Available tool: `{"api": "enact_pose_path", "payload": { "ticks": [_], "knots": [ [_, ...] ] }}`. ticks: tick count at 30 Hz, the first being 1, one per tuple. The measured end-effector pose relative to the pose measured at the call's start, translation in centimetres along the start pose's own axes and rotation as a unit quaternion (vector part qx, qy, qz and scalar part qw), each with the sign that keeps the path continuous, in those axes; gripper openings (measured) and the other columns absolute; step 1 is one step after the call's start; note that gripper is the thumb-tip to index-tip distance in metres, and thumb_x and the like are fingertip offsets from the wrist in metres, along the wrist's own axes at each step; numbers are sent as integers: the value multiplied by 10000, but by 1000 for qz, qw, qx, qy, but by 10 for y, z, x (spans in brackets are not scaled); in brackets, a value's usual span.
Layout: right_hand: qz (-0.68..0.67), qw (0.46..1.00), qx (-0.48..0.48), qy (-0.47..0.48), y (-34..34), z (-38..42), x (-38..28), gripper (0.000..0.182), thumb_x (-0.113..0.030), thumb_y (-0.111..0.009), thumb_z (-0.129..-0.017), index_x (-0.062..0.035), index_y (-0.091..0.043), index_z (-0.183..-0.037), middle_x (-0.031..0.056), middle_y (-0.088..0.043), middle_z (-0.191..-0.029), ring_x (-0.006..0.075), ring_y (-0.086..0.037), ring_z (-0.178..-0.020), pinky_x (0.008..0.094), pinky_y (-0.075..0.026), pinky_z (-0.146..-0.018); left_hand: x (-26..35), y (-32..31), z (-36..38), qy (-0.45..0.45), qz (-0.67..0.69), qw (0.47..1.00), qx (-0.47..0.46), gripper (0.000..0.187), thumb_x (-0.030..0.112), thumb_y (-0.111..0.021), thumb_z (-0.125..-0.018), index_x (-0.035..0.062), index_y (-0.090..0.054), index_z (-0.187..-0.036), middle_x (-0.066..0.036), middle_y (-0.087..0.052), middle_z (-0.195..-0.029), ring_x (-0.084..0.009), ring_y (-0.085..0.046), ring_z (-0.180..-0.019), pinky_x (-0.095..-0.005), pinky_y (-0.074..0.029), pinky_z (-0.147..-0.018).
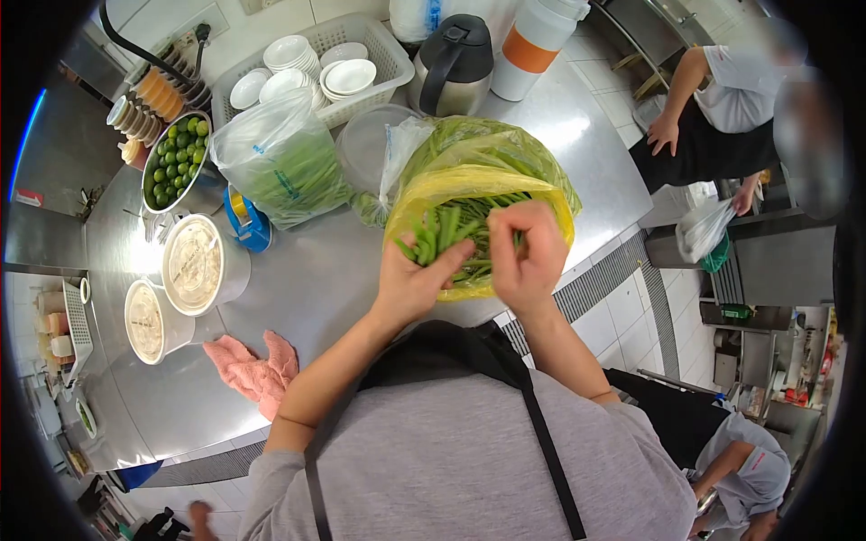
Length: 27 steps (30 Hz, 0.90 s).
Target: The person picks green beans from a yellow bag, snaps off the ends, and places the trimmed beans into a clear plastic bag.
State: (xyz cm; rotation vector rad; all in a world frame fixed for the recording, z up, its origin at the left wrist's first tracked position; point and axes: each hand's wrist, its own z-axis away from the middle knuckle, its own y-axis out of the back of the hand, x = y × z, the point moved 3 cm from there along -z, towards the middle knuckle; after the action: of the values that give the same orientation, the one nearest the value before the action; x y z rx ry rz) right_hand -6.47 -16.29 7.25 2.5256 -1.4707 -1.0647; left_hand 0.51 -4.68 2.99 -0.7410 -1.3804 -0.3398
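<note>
Both hands work at the mouth of the yellow bag (541,203) on the counter (307,270); left hand (410,284) cradles green beans (446,230), fingers half curled; right hand (528,257) pinches one; best kept pinching near the tip, over the bag.

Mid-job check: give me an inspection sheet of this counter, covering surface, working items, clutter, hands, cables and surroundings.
Surface: steel counter, shiny, crowded along its far side.
Working items: yellow bag open, full of green beans.
Clutter: clear bag of greens, bowl of limes, two lidded tubs, pink cloth, basket of white bowls, dark jug.
Hands: left hand holds beans at the bag's mouth; right hand pinches beans beside it.
Cables: black cable near the wall outlet.
Surroundings: tiled floor; a person in a dark apron stands on the far right; another person is low on the near right.
</note>
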Motion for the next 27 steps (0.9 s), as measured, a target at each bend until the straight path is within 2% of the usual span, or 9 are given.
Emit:
{"api": "enact_pose_path", "payload": {
  "ticks": [2, 6, 7, 10, 13, 20, 22, 25, 27],
  "knots": [
    [-24, 988, 28, -149, 10, 1, 15, 137, 48, -637, -730, 3, -570, -841, 110, -555, -708, 182, -538, -624, 266, -437, -542, -6, 4, 1, 55, 67, 996, 35, 116, 109, -633, -822, -1, -599, -815, -15, -543, -597, -96, -485, -452, -227, -387, -416],
    [64, 959, -175, -216, 14, 4, 25, 140, -10, -631, -744, -28, -602, -881, 101, -575, -855, 227, -583, -703, 306, -481, -624, -8, 29, -3, 42, 165, 979, 108, 124, 113, -616, -837, 0, -568, -818, -23, -521, -616, -85, -443, -429, -205, -339, -383],
    [55, 965, -188, -176, 15, 7, 26, 174, -17, -616, -739, -41, -614, -912, 102, -573, -943, 258, -592, -748, 320, -490, -668, -7, 33, -3, 36, 159, 981, 108, 130, 118, -618, -837, 0, -568, -819, -27, -520, -618, -87, -444, -434, -208, -341, -388],
    [20, 972, -204, -118, 11, 9, 17, 194, 6, -605, -721, -37, -623, -909, 101, -587, -900, 269, -590, -754, 316, -489, -682, -1, 32, -1, 34, 163, 979, 113, 136, 125, -622, -836, 1, -568, -821, -31, -519, -620, -91, -447, -444, -211, -345, -398],
    [-25, 955, -260, -139, 8, 14, 23, 159, 20, -603, -700, -24, -627, -851, 100, -597, -834, 257, -594, -725, 309, -491, -663, 1, 31, -1, 27, 173, 979, 103, 136, 127, -621, -838, 2, -568, -821, -33, -521, -623, -94, -450, -453, -210, -347, -405],
    [-39, 955, -228, -183, 7, 13, 22, 98, 16, -617, -696, 2, -611, -793, 96, -588, -764, 202, -593, -651, 279, -486, -603, 11, 21, 8, -53, 200, 972, 116, 122, 116, -601, -855, 0, -563, -852, -48, -534, -648, -100, -470, -495, -210, -369, -439],
    [-122, 926, -237, -267, 6, 13, 22, 85, 28, -617, -697, 9, -597, -777, 85, -586, -757, 166, -591, -642, 276, -485, -607, 12, 20, 8, -77, 203, 968, 128, 119, 114, -598, -856, 1, -562, -861, -49, -533, -648, -99, -469, -496, -212, -373, -442],
    [-141, 950, -196, -197, 6, 7, 12, 65, 45, -596, -705, 9, -577, -755, 48, -573, -729, 106, -527, -609, 223, -432, -558, 15, 22, 8, -103, 214, 961, 145, 113, 112, -593, -859, 3, -563, -868, -52, -540, -658, -96, -473, -501, -214, -377, -447],
    [-94, 961, -178, -191, 6, 7, 13, 57, 27, -607, -706, 7, -581, -752, 65, -579, -727, 123, -554, -613, 243, -449, -567, 14, 21, 9, -104, 221, 958, 147, 111, 111, -591, -861, 4, -565, -866, -54, -547, -669, -94, -477, -505, -213, -377, -448]
  ]
}}
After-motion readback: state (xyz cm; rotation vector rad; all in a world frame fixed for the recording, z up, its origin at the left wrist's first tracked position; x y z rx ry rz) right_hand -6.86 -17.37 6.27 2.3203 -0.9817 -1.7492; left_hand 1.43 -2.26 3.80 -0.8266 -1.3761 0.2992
